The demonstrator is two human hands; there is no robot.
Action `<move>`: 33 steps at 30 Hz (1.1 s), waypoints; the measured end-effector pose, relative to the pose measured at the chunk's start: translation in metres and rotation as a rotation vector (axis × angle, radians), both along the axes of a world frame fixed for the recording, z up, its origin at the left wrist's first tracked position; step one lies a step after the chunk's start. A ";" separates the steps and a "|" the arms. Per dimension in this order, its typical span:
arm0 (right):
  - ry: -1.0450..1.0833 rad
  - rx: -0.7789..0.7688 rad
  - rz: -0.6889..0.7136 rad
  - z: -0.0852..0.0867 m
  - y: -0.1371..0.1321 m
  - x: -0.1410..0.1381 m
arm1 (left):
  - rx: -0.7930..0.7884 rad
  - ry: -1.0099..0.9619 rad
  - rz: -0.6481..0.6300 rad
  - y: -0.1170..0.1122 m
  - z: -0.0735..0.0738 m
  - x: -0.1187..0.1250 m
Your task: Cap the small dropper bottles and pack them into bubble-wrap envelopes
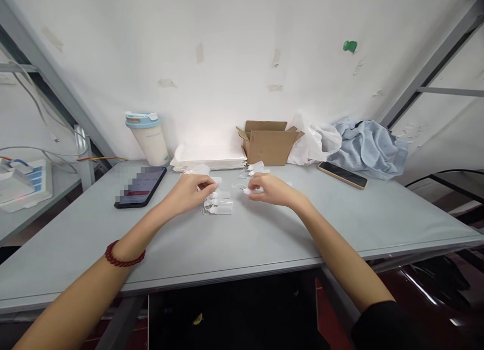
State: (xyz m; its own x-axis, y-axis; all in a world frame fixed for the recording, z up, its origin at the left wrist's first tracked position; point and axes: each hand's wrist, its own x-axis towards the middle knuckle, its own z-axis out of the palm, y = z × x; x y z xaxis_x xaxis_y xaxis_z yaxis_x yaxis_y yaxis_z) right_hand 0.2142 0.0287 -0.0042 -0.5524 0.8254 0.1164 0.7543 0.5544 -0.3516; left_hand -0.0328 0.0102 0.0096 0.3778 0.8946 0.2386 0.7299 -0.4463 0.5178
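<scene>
At the near edge, a dark sleeve (389, 327) covers the upper part of the right arm, and a dark red beaded bracelet (124, 254) circles the left wrist. Both forearms reach across the grey surface (242, 244). A small cluster of white pieces (223, 209) with thin strings lies near the middle, just in front of and partly beneath the left hand (189, 191); its thumb and forefinger are close together, but I cannot tell whether that grip has hold of anything. The right hand (270, 188) has its grip pinched on a small white piece (247, 191) with a thin string. A lit phone (149, 183) lies left of the hands, a dark-screened phone (342, 175) to the right. Beyond, more white tags (257, 167) lie just before an open cardboard box (268, 147), flanked by a white paper stack (209, 156) and a plastic bag (313, 140). A blue-lidded cup (147, 140) stands far left, a crumpled pale-blue cloth (370, 146) lies right, and behind rises a white wall (234, 32).
</scene>
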 end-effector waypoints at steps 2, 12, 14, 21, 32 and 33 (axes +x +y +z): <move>0.086 0.058 0.055 0.000 -0.002 -0.004 | -0.011 -0.033 -0.052 -0.003 -0.003 0.004; 0.067 0.193 0.085 -0.003 -0.008 -0.015 | -0.079 -0.030 -0.101 -0.005 -0.005 0.004; 0.048 0.201 0.079 -0.004 -0.008 -0.015 | -0.093 -0.030 -0.115 -0.006 -0.005 0.005; 0.053 0.250 0.095 -0.006 -0.009 -0.018 | -0.148 -0.068 -0.140 -0.005 -0.005 0.007; 0.193 0.355 0.190 -0.012 -0.011 -0.022 | -0.409 -0.410 -0.078 -0.004 -0.002 0.007; 0.200 0.358 0.188 -0.012 -0.011 -0.022 | -0.422 -0.429 -0.085 -0.004 -0.004 0.006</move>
State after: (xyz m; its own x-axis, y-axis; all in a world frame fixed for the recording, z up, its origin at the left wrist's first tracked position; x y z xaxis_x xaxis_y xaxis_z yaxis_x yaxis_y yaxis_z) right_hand 0.1924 0.0180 -0.0167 -0.6266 0.6009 0.4962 0.5651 0.7888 -0.2416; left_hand -0.0266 0.0067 0.0059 0.4013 0.9158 0.0163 0.3878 -0.1860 0.9028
